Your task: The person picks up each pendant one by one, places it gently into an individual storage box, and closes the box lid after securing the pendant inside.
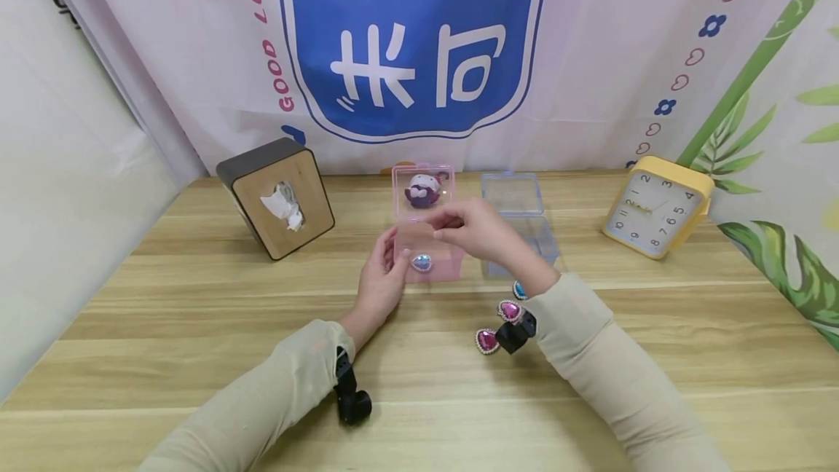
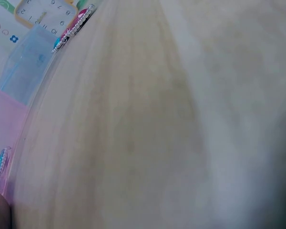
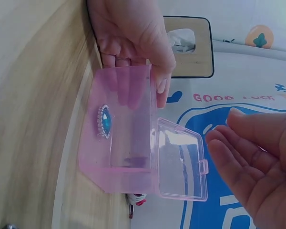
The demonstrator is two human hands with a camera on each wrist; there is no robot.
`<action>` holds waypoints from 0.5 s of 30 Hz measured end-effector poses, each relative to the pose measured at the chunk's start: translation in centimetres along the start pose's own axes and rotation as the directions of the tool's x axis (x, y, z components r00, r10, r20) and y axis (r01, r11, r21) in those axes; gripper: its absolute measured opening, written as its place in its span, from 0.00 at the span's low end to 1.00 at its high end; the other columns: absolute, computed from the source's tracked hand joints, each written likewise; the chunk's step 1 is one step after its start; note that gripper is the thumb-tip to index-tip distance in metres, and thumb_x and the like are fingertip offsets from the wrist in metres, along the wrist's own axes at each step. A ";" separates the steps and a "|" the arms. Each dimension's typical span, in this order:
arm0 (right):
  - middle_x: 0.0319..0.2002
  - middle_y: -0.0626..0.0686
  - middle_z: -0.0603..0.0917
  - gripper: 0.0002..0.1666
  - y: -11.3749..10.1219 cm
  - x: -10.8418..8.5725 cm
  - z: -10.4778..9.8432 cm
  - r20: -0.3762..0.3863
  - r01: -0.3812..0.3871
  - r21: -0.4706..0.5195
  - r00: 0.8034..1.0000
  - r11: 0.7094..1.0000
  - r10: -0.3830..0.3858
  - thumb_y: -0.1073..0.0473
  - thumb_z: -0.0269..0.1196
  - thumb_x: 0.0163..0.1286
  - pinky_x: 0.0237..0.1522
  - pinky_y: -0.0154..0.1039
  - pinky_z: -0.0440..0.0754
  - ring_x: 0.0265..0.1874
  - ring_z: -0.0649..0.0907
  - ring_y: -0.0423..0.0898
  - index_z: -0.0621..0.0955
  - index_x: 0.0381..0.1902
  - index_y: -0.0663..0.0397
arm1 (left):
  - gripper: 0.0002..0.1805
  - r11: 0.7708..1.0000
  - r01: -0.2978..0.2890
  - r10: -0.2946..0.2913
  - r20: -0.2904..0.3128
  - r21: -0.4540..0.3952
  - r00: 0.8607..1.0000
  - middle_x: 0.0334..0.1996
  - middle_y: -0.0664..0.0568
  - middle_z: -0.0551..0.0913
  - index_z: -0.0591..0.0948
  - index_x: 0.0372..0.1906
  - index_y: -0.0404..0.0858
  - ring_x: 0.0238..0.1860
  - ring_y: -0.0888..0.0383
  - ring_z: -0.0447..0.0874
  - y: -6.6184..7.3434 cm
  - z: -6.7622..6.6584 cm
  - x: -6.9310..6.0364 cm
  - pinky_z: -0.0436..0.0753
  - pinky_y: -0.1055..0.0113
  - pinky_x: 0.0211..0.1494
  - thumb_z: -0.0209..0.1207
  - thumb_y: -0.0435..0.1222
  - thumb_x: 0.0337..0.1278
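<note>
My left hand [image 1: 381,275] grips the left side of a clear pink plastic box [image 1: 447,268], its thumb near the rim and fingers along the outer wall. The box's lid [image 3: 181,157] stands open at the back. A blue teardrop gem [image 1: 422,262] with a pearly border shows at the box's front wall, seemingly inside. Over the box hovers my right hand [image 1: 475,231]. In the right wrist view its fingers bend loosely, with a gap to the thumb and nothing visible between them. The left wrist view catches only a sliver of the left hand.
Right of the pink box stands a clear bluish box [image 1: 524,257], lid open. Pink heart gems [image 1: 510,311] and a blue gem [image 1: 520,290] lie near the right wrist. A small doll [image 1: 422,191], a tissue box [image 1: 288,202] and a yellow clock [image 1: 655,206] stand farther back.
</note>
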State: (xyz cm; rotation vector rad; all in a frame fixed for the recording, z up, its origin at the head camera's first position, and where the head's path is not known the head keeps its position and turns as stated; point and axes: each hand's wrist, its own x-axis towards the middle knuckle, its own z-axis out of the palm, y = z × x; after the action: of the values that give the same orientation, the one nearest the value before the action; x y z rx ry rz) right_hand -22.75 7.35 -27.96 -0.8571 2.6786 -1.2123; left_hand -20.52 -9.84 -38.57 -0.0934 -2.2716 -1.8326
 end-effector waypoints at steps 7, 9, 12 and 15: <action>0.39 0.57 0.85 0.14 0.1 -1.8 -0.6 0.037 -0.027 0.002 0.999 1.000 0.027 0.65 0.62 0.62 0.41 0.36 0.83 0.38 0.83 0.47 0.81 0.46 0.63 | 0.27 1.000 0.001 -0.001 -0.003 0.008 1.000 0.63 0.37 0.67 0.63 0.66 0.38 0.63 0.46 0.68 0.1 0.0 0.1 0.66 0.57 0.67 0.52 0.32 0.63; 0.39 0.57 0.85 0.14 0.3 -2.3 -0.7 0.055 -0.035 0.007 0.998 0.999 0.034 0.65 0.62 0.62 0.41 0.36 0.83 0.38 0.83 0.46 0.81 0.46 0.63 | 0.27 1.000 0.002 -0.002 -0.003 0.013 1.000 0.63 0.37 0.67 0.63 0.66 0.38 0.63 0.45 0.67 0.2 0.0 0.1 0.66 0.57 0.67 0.52 0.32 0.63; 0.40 0.58 0.85 0.14 0.5 -2.9 -0.7 0.079 -0.039 0.009 0.996 0.999 0.038 0.66 0.62 0.62 0.42 0.36 0.83 0.40 0.83 0.47 0.81 0.46 0.62 | 0.27 1.000 0.001 0.000 -0.002 0.011 1.000 0.63 0.36 0.67 0.63 0.66 0.38 0.63 0.45 0.67 0.2 0.0 0.0 0.66 0.57 0.67 0.52 0.32 0.62; 0.42 0.59 0.84 0.14 0.8 -3.6 -0.7 0.092 -0.036 0.012 0.995 0.999 0.035 0.66 0.62 0.62 0.43 0.37 0.83 0.42 0.83 0.48 0.82 0.46 0.62 | 0.27 1.000 0.004 -0.004 -0.002 0.008 1.000 0.63 0.36 0.67 0.63 0.66 0.37 0.63 0.45 0.67 0.4 0.0 -0.1 0.66 0.57 0.67 0.52 0.32 0.62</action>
State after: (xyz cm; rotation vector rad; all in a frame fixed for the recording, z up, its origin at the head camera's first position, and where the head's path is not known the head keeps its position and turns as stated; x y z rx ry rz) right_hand -20.32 10.13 -28.60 -0.8386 2.5996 -1.1531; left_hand -20.37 -9.72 -38.26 -0.0857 -2.2794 -1.8247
